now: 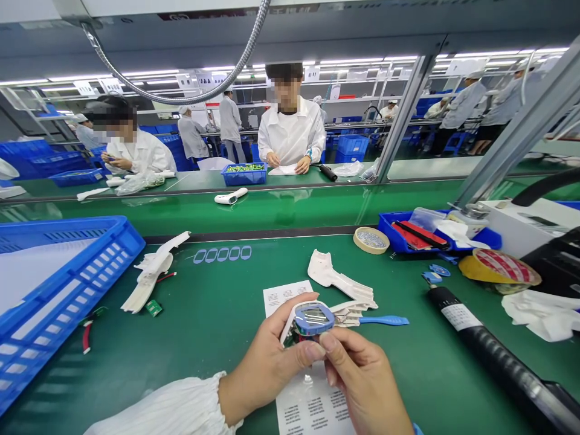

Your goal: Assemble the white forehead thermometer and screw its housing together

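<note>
My left hand (267, 356) and my right hand (362, 380) together hold a white plastic housing with a blue oval frame (313, 318) above the green bench mat (217, 338). Both thumbs and fingers pinch its edges, and a small circuit board with wires shows underneath. A printed paper sheet (310, 411) lies beneath my hands. Just beyond them rest a white moulded shell (338, 278) and a blue plastic pry tool (384, 321). Farther left lie another white shell (149, 278), several blue oval rings (222, 254), and a small green board (154, 308).
A blue crate (58, 284) stands at the left. A black corded tool (480, 344) lies at the right, near yellow tape (498, 272). A blue tray (399, 232) holds red and black items. Beyond the bench, co-workers in white sit and stand at another green bench (290, 196).
</note>
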The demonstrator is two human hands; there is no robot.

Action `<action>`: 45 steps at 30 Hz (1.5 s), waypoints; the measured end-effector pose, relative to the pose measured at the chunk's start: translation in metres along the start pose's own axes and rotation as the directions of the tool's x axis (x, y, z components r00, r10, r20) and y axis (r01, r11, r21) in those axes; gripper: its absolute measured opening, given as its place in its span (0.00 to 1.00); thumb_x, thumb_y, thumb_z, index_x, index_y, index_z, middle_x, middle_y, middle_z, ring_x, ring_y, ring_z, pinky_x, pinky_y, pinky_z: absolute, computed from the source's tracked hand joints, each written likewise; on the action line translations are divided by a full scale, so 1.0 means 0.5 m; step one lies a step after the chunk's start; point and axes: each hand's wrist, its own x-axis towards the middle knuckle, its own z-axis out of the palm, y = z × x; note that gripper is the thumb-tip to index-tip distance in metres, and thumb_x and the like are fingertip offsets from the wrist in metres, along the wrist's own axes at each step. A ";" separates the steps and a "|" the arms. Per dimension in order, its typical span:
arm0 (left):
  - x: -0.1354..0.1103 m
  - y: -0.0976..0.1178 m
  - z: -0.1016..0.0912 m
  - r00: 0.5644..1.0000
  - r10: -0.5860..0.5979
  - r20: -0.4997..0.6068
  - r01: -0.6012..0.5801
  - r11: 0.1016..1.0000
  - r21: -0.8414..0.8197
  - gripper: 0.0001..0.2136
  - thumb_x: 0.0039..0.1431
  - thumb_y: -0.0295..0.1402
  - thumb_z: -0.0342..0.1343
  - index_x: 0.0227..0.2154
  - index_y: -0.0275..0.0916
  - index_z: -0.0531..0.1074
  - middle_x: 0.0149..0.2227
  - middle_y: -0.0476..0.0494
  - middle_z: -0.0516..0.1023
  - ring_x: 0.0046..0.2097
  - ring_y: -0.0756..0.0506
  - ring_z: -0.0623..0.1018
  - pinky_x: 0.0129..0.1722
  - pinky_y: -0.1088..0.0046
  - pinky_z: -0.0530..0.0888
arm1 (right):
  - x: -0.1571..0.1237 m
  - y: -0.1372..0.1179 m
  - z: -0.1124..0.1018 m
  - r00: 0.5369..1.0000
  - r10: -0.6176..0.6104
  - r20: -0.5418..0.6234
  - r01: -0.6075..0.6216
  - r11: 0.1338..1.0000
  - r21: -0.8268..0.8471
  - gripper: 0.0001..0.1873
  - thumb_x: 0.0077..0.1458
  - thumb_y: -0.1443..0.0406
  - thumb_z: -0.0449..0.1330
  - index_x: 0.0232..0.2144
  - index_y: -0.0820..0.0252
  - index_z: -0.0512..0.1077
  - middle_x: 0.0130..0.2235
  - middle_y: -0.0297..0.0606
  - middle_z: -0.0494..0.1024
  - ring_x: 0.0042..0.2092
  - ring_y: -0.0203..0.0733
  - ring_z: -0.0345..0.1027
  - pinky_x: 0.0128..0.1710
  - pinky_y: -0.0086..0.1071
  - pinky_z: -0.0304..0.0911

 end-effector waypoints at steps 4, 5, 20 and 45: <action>0.002 0.004 -0.001 0.999 -0.011 0.031 0.011 1.000 0.009 0.32 0.43 0.48 0.64 0.51 0.43 0.63 0.39 0.48 0.75 0.36 0.53 0.71 0.43 0.76 0.69 | -0.002 -0.006 -0.003 1.000 0.008 0.016 -0.008 0.999 -0.031 0.19 0.48 0.52 0.63 0.19 0.61 0.72 0.14 0.28 0.59 0.19 0.27 0.50 0.19 0.22 0.52; 0.003 0.006 0.000 0.999 -0.011 0.036 0.011 1.000 0.011 0.32 0.43 0.48 0.63 0.51 0.43 0.63 0.38 0.49 0.74 0.35 0.53 0.71 0.42 0.76 0.69 | -0.002 -0.006 -0.004 1.000 0.012 0.026 -0.011 0.999 -0.040 0.19 0.48 0.52 0.63 0.19 0.61 0.72 0.15 0.28 0.60 0.18 0.27 0.51 0.19 0.22 0.52; 0.014 0.015 0.003 0.988 -0.112 -0.105 0.106 0.992 -0.066 0.20 0.52 0.47 0.56 0.43 0.38 0.68 0.26 0.50 0.71 0.26 0.53 0.71 0.24 0.80 0.69 | -0.014 -0.033 -0.028 0.953 -0.266 0.145 0.301 0.778 -0.552 0.14 0.57 0.56 0.55 0.27 0.57 0.74 0.25 0.33 0.74 0.23 0.33 0.62 0.22 0.26 0.58; -0.002 0.012 -0.017 0.971 0.208 0.120 -0.238 0.903 0.357 0.13 0.56 0.42 0.53 0.41 0.42 0.68 0.33 0.49 0.73 0.31 0.53 0.71 0.30 0.79 0.68 | 0.004 -0.067 -0.055 0.780 -0.469 0.413 0.579 0.293 -0.761 0.10 0.60 0.59 0.53 0.41 0.54 0.70 0.33 0.29 0.76 0.32 0.35 0.68 0.30 0.29 0.65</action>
